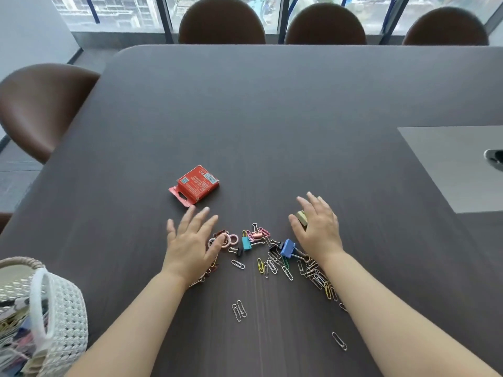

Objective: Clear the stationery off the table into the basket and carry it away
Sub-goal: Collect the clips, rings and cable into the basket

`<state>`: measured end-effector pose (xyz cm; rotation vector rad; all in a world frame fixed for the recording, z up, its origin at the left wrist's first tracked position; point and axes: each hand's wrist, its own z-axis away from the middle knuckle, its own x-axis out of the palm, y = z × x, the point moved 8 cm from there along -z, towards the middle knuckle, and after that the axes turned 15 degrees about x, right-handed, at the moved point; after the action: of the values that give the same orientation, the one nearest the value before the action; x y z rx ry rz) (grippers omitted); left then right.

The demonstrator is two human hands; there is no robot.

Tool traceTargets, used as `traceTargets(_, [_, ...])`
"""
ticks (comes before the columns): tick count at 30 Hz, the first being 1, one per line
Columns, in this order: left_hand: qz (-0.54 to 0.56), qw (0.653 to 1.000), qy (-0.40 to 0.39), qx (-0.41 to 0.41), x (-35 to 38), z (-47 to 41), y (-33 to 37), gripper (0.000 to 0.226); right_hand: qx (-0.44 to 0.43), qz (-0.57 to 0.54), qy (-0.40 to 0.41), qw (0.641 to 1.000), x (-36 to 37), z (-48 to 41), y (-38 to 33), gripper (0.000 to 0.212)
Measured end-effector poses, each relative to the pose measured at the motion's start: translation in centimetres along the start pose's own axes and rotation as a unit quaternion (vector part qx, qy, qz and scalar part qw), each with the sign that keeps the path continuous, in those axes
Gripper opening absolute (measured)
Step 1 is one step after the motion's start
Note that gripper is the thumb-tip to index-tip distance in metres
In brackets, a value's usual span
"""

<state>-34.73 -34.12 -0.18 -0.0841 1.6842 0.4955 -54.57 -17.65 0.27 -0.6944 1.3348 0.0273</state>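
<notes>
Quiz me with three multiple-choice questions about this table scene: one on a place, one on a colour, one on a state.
1. Where is the white woven basket? A near left; B far right; C far middle.
2. What colour is the small flat cardboard box? A green; B red; C white.
3. How are the left hand and right hand? A fists; B lifting the basket; C fingers straight, flanking loose metal paper clips.
Answers: A, it sits at lower left; B, plainly red; C, both hands spread flat.
</notes>
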Motion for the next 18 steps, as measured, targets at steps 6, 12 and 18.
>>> traceTargets(6, [0.031, 0.992, -0.115, -0.038, 3.0, 2.2, 0.3, 0.092, -0.112, 0.093, -0.172, 0.974, 4.7, 3.3, -3.0, 0.080])
traceTargets(12, [0.054, 0.990, -0.109, 0.073, 2.7, 5.9, 3.4, 0.090, -0.178, 0.107, -0.154, 0.966, 4.6, 9.6, -2.7, 0.072])
traceTargets(18, [0.027, 0.985, -0.082, 0.152, 3.2, 9.4, 4.7, 0.099, -0.087, 0.030, -0.031, 0.995, 1.1, 12.8, 2.0, 0.073])
